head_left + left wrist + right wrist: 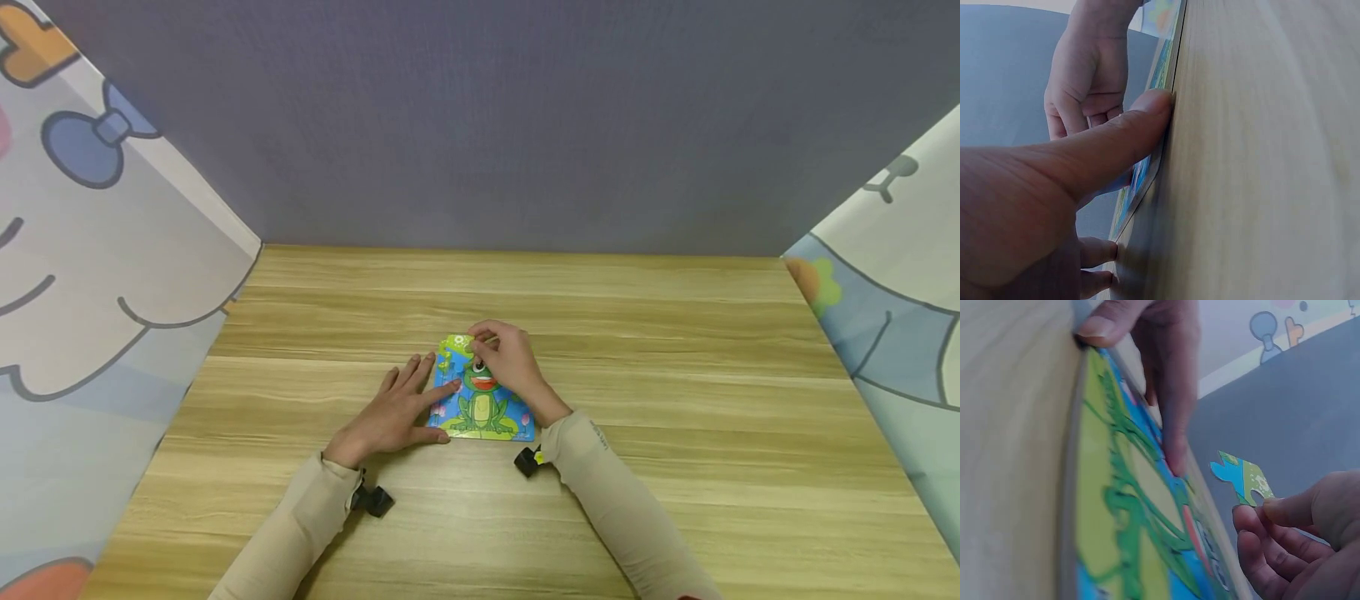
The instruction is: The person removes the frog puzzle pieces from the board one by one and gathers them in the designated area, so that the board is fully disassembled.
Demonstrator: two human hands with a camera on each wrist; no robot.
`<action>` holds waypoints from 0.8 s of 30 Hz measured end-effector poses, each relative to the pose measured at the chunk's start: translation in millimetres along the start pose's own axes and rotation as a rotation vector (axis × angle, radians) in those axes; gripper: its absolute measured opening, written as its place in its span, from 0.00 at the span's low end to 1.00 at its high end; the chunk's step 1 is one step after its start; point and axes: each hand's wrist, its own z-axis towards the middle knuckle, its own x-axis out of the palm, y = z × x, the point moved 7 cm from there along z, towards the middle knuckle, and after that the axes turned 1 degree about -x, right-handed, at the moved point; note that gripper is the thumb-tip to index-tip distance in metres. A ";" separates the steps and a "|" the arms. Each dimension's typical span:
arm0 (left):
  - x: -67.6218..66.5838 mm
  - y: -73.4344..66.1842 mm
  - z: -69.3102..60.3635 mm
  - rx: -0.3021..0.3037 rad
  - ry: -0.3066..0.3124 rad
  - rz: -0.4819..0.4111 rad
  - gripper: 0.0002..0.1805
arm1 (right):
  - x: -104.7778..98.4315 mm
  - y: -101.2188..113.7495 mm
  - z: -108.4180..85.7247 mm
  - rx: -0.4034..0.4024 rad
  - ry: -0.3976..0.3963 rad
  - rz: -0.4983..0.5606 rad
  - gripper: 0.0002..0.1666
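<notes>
Evidently a delicate moment; frog puzzle (482,415) flat on the wooden table (712,375), just toward six o'clock from the head view's centre; right hand (512,365), at its one o'clock, pinches a loose puzzle piece (1243,478) between thumb and finger, raised near the eleven o'clock corner; left hand (393,417) lies spread at nine o'clock, gripping nothing, index on the picture, thumb at the eight o'clock edge; main risk, I judge: the small pinch could let the piece twist or drop; a tilted knob might snag its neighbours; light left-hand pressure could let the puzzle slide.
</notes>
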 end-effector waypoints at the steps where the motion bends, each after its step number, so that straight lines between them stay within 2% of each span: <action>1: -0.2 0.0 -0.2 0.000 0.000 0.001 0.42 | -2.4 0.4 0.6 0.001 -0.007 -0.007 0.10; 10: 0.2 -0.7 -0.3 0.005 -0.006 -0.003 0.42 | -29.8 -6.2 0.1 0.040 -0.041 0.005 0.13; 24: 1.0 0.4 -0.7 0.012 -0.009 -0.007 0.43 | -98.1 -36.9 -6.6 0.182 -0.100 0.032 0.15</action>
